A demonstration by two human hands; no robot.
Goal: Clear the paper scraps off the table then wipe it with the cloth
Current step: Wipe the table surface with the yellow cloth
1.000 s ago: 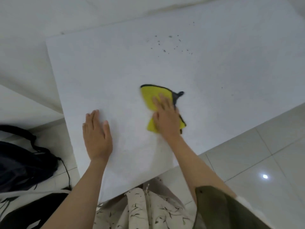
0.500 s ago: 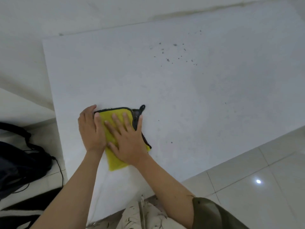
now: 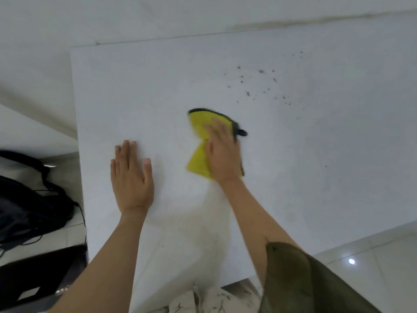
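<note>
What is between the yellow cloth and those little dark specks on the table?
Nothing visible. The right hand presses flat on the yellow cloth, and the dark specks lie farther away and to the right on the table. Only bare tabletop lies between them. The left hand rests flat on the other side, out of the way.

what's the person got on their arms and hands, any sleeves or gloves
Both hands are bare: no gloves, rings or watch show on the left hand or the right hand. The left forearm is uncovered as far as the frame shows. The right arm wears a dark olive sleeve pushed up near the elbow.
</note>
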